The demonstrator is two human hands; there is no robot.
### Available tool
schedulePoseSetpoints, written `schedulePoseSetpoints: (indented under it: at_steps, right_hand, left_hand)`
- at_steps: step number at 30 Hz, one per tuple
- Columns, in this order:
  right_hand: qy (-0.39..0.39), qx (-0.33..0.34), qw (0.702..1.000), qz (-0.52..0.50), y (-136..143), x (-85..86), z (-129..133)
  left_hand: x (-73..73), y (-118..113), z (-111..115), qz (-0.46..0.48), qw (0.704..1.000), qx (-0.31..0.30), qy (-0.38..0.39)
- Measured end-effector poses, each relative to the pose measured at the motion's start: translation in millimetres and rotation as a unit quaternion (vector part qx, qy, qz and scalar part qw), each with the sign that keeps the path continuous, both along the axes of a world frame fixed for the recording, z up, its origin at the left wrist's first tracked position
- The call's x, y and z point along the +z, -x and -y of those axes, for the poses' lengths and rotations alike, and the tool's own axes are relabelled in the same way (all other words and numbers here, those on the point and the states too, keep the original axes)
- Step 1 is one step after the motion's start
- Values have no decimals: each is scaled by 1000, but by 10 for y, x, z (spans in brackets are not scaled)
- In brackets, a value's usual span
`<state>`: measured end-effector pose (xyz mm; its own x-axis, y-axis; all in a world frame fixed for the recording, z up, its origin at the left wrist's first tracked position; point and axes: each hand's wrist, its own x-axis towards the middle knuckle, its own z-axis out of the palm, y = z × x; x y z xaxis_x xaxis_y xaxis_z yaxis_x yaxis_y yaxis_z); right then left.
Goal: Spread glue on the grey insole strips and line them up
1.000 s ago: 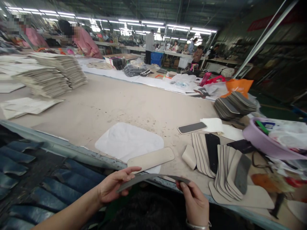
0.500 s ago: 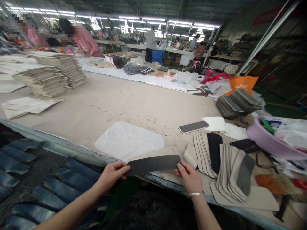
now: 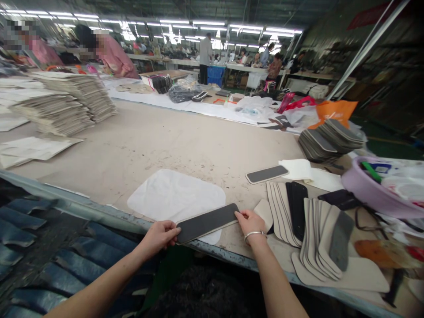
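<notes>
A long dark grey strip (image 3: 208,223) lies over a beige backing panel, whose thin pale edge shows along its border. My left hand (image 3: 161,235) pinches the strip's left end between thumb and fingers. At the far end, my right hand (image 3: 251,224), with a bangle on its wrist, grips the right corner. The piece is held at the table's front edge, partly over a white rounded sheet (image 3: 175,192). Beyond my right hand lie a beige panel (image 3: 264,214) and a fan of beige panels (image 3: 281,212) with a black one (image 3: 296,207).
A finished-looking grey strip (image 3: 266,174) lies by a white cloth roll (image 3: 294,170). More panels (image 3: 319,234) fan out at right, near a purple basin (image 3: 359,185). Stacked grey pieces (image 3: 331,141) stand behind; pale sheets (image 3: 62,110) are piled left. A co-worker (image 3: 115,57) bends over the far side.
The dark strip has come down onto the beige panel and now lines up with it. My right hand has shifted left and up with its end.
</notes>
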<state>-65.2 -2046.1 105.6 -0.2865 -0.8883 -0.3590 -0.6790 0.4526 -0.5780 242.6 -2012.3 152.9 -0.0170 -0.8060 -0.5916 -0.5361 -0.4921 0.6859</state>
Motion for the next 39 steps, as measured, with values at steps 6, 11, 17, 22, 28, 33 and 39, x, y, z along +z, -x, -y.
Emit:
schedulePoseSetpoints:
  at_steps: [6, 11, 17, 22, 28, 33, 39]
  right_hand:
    - [-47, 18, 998, -35, 14, 24, 51]
    - [-63, 37, 997, -40, 31, 3, 80]
    - [-106, 61, 991, -53, 65, 9, 107]
    - [-128, 72, 988, -48, 69, 30, 130]
    - [-129, 61, 989, -40, 70, 19, 126]
    - [-90, 51, 994, -38, 45, 23, 100]
    - [-73, 38, 996, -40, 22, 44, 102]
  left_hand:
    - [-77, -57, -18, 38, 999, -16, 8]
    - [-103, -61, -17, 57, 998, -28, 15]
    - [-49, -17, -17, 57, 998, -15, 16]
    - [10, 29, 7, 73, 997, -9, 2]
    - [18, 28, 24, 86, 996, -38, -8]
    - [-18, 7, 20, 113, 991, -67, 14]
    - [51, 41, 38, 173, 978, -114, 37]
